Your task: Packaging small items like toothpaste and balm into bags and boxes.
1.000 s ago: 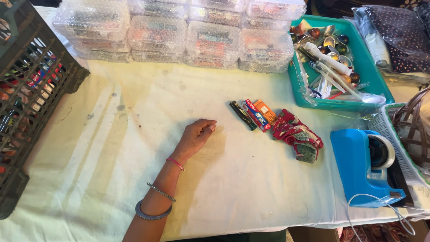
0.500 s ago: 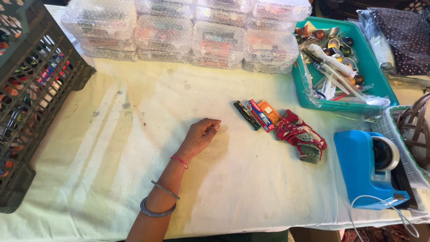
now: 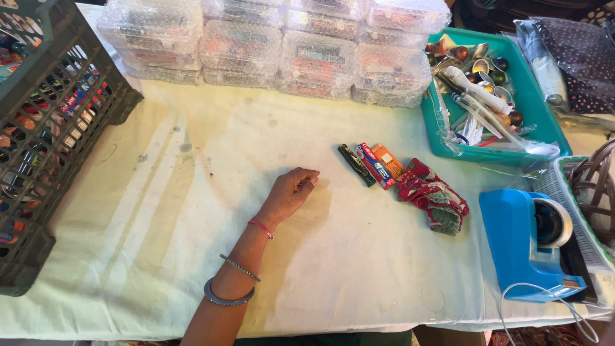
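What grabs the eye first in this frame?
A loosely curled left hand rests empty mid-table on the stained white tablecloth. Right of it lie small flat colourful packets and a folded red patterned cloth. Bubble-wrapped clear boxes line the far edge, and a bright blue tape dispenser sits at right.

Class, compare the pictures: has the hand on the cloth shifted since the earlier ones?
No. The left hand rests curled on the cloth, left of the small packets, as before; only the camera shifted.
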